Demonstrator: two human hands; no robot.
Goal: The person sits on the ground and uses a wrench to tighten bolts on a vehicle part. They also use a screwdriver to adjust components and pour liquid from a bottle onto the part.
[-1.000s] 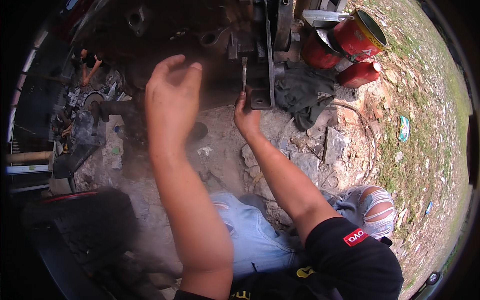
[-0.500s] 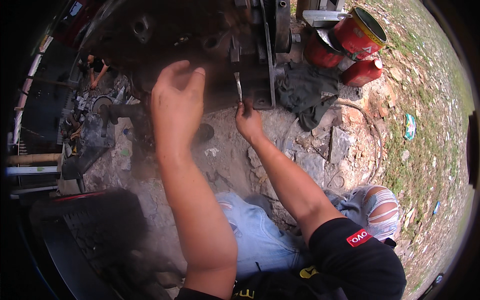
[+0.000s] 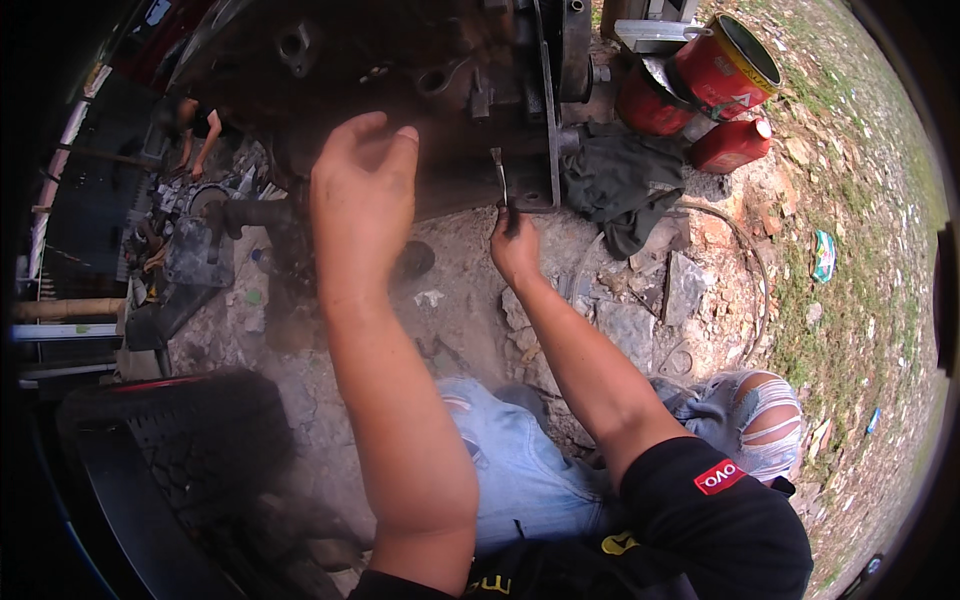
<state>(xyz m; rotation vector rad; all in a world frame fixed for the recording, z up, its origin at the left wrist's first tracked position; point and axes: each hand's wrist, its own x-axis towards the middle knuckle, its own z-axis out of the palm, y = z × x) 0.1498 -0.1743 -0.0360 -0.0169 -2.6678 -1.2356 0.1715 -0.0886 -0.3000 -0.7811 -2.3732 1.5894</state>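
Observation:
My left hand [image 3: 362, 200] is raised in front of a large dark engine block [image 3: 420, 140], its thumb and forefinger apart and nothing visible between them. Its other fingers are hidden behind the hand, and I cannot tell whether it touches the metal. Lower and to the right, my right hand [image 3: 515, 250] grips a slim metal scraper [image 3: 502, 178] by its dark handle end. The flared, flat tip points up at the lower face of the block, below a small lug [image 3: 480, 97] and left of an upright metal flange [image 3: 549, 120].
Right of the block lie a dark cloth [image 3: 620, 190], a red jug [image 3: 730, 147] and red buckets [image 3: 725, 65]. A hose [image 3: 755, 260] curves over rubble. A tyre [image 3: 190, 430] stands at the lower left. Another person [image 3: 205, 135] works over metal parts at the far left.
My right hand has shifted a little to the right with the scraper, whose tip is now farther from the lug. My left hand keeps nearly the same place and pose.

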